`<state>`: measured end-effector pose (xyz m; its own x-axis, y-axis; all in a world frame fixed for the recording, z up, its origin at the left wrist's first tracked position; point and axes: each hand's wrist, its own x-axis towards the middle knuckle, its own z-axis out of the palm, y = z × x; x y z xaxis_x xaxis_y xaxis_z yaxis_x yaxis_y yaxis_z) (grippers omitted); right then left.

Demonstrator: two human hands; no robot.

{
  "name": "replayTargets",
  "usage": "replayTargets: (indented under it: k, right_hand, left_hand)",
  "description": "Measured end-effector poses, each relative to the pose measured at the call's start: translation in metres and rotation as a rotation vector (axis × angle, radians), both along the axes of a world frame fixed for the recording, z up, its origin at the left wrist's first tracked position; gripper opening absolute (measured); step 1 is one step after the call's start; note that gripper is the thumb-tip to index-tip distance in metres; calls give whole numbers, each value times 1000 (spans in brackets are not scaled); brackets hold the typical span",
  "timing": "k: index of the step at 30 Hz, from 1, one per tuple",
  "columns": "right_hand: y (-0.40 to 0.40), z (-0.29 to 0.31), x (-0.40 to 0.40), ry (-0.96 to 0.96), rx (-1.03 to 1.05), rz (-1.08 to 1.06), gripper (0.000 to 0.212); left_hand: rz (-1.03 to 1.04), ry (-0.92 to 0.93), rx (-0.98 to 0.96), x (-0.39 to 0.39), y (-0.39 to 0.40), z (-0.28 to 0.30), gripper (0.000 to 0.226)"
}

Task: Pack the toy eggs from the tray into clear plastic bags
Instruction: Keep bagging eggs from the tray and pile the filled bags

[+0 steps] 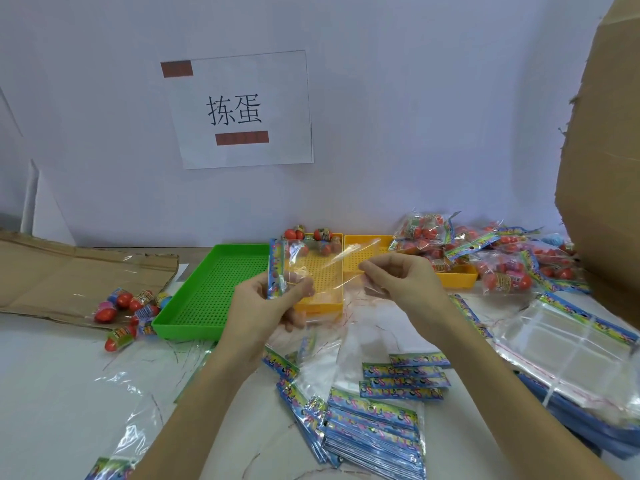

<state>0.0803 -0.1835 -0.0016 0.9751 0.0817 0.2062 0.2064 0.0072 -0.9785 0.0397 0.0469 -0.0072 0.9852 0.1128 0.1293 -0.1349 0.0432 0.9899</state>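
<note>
The perforated tray (207, 292) is bright green, two others (320, 271) yellow. Toy eggs (294, 234) are red with printed bands. Clear bags (377, 431) carry blue, multicoloured headers. The tabletop (52, 393) is white.

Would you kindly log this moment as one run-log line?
left hand: holds clear bag | right hand: pinches its mouth | bag: empty | eggs: in yellow tray

Ahead of me a white paper sheet (242, 110) is stuck on the wall, and on it I read two large black characters, 拣蛋. Above and below those characters sit two brown bars (242, 137) that cover whatever else was printed there. The colourful header strips (401, 380) on the bags lying on the surface in front of me carry printing, but it is too small and blurred for me to read.
</note>
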Motion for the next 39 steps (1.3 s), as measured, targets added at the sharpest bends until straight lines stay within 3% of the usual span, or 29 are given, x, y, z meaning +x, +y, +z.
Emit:
replayTargets:
  k: [5,9,14,18,21,23,28,31,33,36,39]
  right_hand:
    - [-2,1,0,-7,50,-69,7]
    - [-9,3,0,-33,-9,-33,12]
    - [-12,3,0,2,-93,121,9]
    - [-14,5,-1,48,-14,203,20]
    - [-18,8,0,46,53,347,7]
    - [-19,12,-1,107,100,448,19]
    - [-19,15,-2,241,225,555,80]
    - [-20,13,0,272,256,512,90]
    - [-20,12,1,233,92,492,98]
    - [-18,10,1,138,-118,413,102]
    - [-18,10,-1,87,-137,318,93]
  left_hand:
    - [41,-154,483,0,2,-5,37]
    - [-90,-62,342,-2,4,1,36]
    - [-111,-77,138,-2,2,4,47]
    - [47,-160,206,-2,-1,3,16]
    - [128,-289,306,-3,2,5,21]
    - [124,-401,389,-5,3,5,28]
    - [55,-534,462,-7,0,4,27]
    - [-21,-549,431,-7,-1,2,16]
    - [-67,-628,500,-5,-1,0,9]
    - [-32,-811,786,-2,-1,-3,32]
    - [-37,-862,883,1,2,-5,43]
